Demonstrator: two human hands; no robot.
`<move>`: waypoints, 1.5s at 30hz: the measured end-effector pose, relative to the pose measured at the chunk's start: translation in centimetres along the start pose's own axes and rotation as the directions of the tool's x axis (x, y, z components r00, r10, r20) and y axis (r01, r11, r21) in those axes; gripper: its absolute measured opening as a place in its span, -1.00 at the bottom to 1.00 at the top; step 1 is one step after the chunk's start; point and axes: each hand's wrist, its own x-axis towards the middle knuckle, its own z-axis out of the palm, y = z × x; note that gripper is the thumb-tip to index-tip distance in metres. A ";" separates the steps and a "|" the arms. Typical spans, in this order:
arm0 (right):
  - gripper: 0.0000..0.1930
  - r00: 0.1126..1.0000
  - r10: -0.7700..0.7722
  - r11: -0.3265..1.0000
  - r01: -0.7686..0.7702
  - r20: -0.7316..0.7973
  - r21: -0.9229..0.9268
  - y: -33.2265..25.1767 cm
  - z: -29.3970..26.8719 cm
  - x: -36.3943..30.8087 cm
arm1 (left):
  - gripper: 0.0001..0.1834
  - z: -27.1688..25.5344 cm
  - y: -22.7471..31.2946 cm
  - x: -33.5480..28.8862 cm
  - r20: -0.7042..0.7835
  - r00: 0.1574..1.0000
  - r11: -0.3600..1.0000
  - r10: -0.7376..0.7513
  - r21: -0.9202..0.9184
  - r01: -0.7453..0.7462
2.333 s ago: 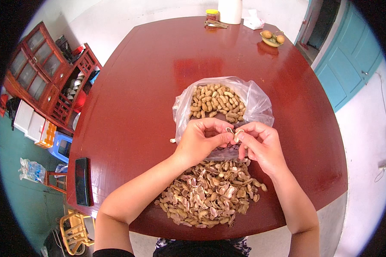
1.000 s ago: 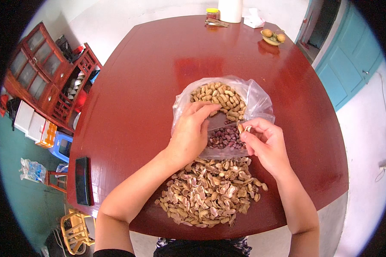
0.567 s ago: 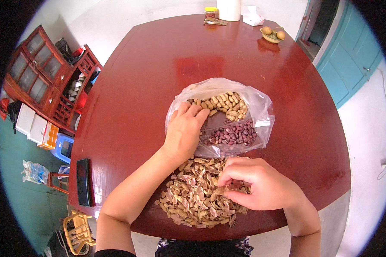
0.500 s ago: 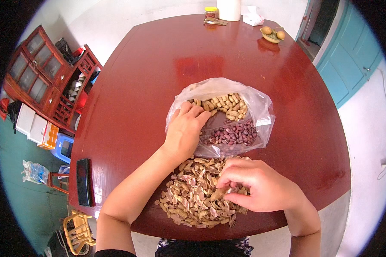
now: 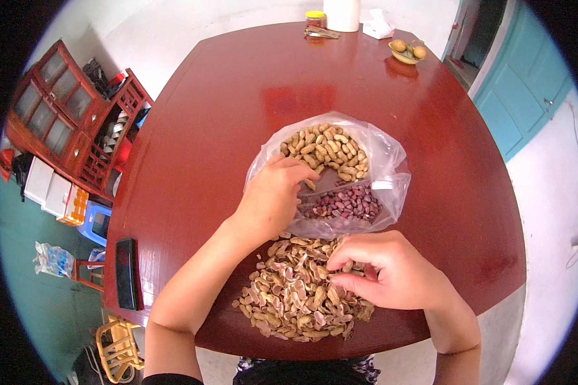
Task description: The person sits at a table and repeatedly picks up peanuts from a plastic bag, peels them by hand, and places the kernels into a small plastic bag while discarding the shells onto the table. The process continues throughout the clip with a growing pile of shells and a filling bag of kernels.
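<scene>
A clear plastic bag lies spread on the table. Unshelled peanuts fill its far part, and shelled purple-red peanut kernels lie in its near part. My left hand reaches over the bag's left side, fingers bent down around an unshelled peanut at their tips. Nearer to me is a heap of broken peanut shells. Over its right side hovers my right hand, thumb and fingers curved and apart, with shells showing through the gap and nothing visibly held.
The dark red table bears a black phone at the left edge. At the far end stand a yellow-lidded jar, a white container, tissues and a bowl of round fruit. A wooden chair is at lower left.
My left hand has drawn back slightly from the peanuts, with one now at its fingertips. The right thumb and fingers have parted, and the shell near them is out of the grip.
</scene>
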 end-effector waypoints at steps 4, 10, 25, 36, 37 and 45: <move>-0.92 0.993 -0.042 0.999 0.040 -0.108 -0.023 0.6 0.1 0.1 | -0.71 -1.5 0.5 -0.2 0.185 0.977 0.994 -0.107 -0.006 0.110; -0.93 0.986 0.048 0.999 -0.046 -0.158 0.012 0.4 -0.1 0.5 | -0.79 -1.1 0.5 -0.9 0.249 0.957 0.986 -0.150 0.116 0.124; -0.86 0.861 0.259 0.916 -0.076 -0.437 0.393 5.5 0.3 1.5 | -0.87 1.7 2.5 -0.2 0.333 0.908 0.243 -0.255 -0.886 0.394; -0.84 0.864 0.290 0.814 0.003 -0.411 0.581 6.5 0.2 1.6 | -0.88 3.4 3.0 -0.9 0.231 0.924 0.280 -0.304 -0.906 0.319; -0.83 0.866 0.303 0.799 -0.003 -0.399 0.601 6.5 0.3 1.7 | -0.87 3.8 2.9 -1.1 0.220 0.928 0.268 -0.300 -0.914 0.303; -0.90 0.845 0.349 0.806 -0.049 -0.405 0.590 6.8 -0.1 1.9 | -0.86 4.1 3.7 -1.2 0.191 0.919 0.239 -0.344 -0.929 0.282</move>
